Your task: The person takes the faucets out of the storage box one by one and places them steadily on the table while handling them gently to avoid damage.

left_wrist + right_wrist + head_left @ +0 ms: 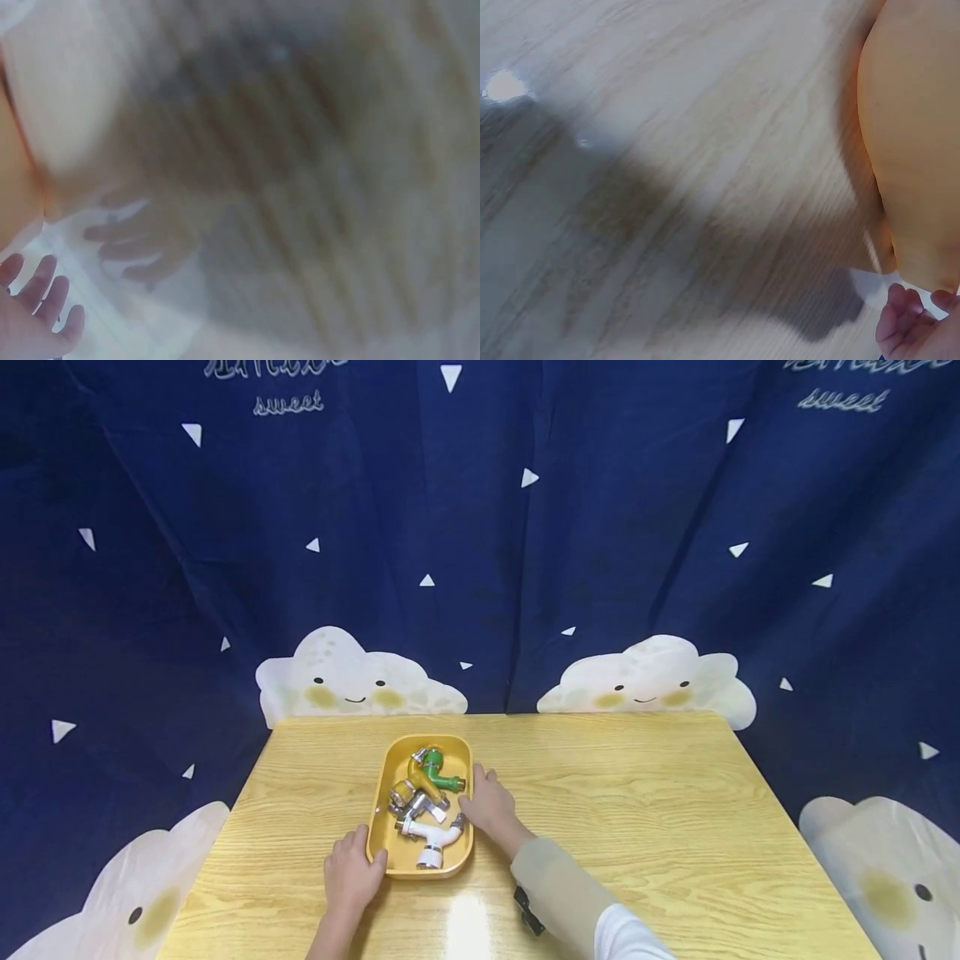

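The tray (pixel 427 873) lies on the bench (pixel 660 827), four taps (pixel 433 833) inside, between the left hand (pixel 351 870) and right hand (pixel 491 806). The left grips its near left corner, the right its right side, thumbs at the rim, fingers slightly bent outside.

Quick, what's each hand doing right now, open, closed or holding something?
Left hand: holding the yellow tray near its front left corner.
Right hand: holding the same tray by its right side.
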